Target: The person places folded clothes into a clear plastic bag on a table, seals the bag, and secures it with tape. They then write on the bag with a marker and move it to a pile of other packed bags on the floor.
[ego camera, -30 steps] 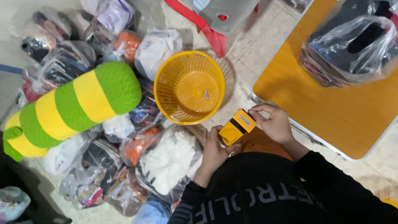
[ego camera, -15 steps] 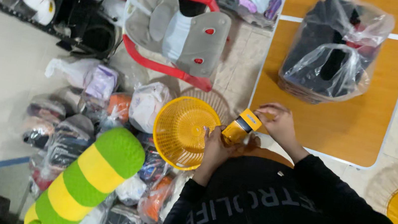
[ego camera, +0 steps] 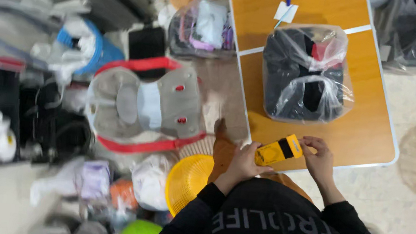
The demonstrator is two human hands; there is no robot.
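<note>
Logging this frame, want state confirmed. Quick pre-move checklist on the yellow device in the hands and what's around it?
1. Left hand grips the yellow handheld device at its near end: ok.
2. Right hand touches the device's far end with its fingertips: ok.
3. Device is over the edge of the orange folding table, apart from the bagged dark clothing: ok.
4. Device's front face or any screen readable: cannot tell, too small and blurred.
5. Yellow basket on the floor by the left arm, partly hidden by it; contents: cannot tell.
6. Image sharpness on the left side: not ok, motion blur.
</note>
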